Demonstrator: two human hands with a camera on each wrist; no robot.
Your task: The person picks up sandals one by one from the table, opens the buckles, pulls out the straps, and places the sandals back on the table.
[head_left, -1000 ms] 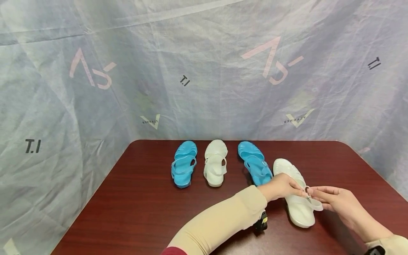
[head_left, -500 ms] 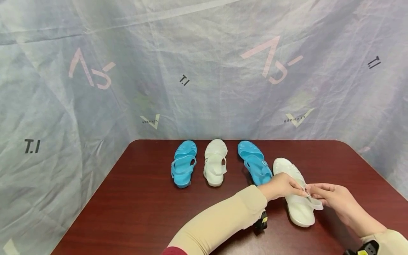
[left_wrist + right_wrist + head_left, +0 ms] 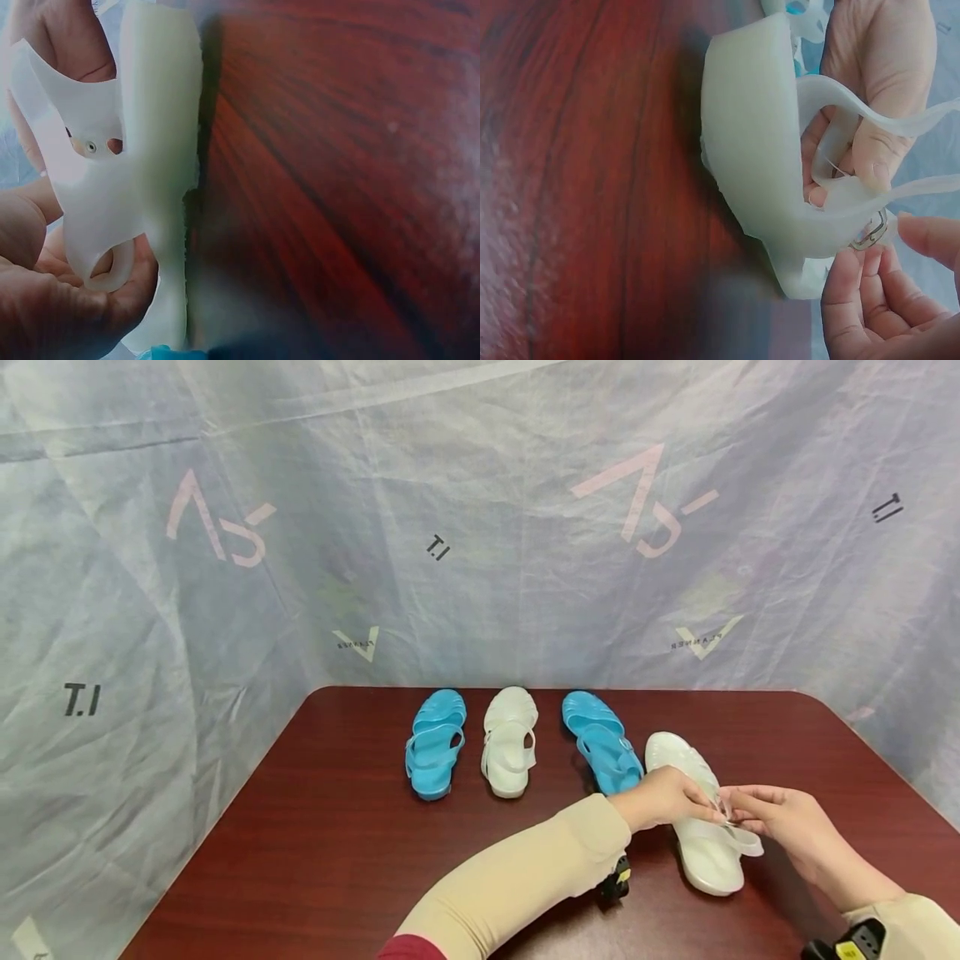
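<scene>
A beige left sleeve (image 3: 517,885) with a black device (image 3: 615,883) under its cuff reached over the dark red table (image 3: 300,877). Beyond it, at the table's right side, lay a white sandal (image 3: 708,864), heel towards the person and toe pointing away to the left. The left hand (image 3: 663,797) crossed over it and gripped its side, thumb pressed on the plastic near a small metal buckle (image 3: 870,232). The right hand (image 3: 791,822), from the other side, pinched the strap at that buckle between thumb and fingers. A loose loop of strap stuck out below the fingers.

Just left of this pair of hands was a slanted blue sandal (image 3: 596,739), its heel end partly hidden. Farther left stood a second white sandal (image 3: 510,745) and a second blue sandal (image 3: 433,747), side by side, apart. Behind hung a grey printed sheet (image 3: 495,460).
</scene>
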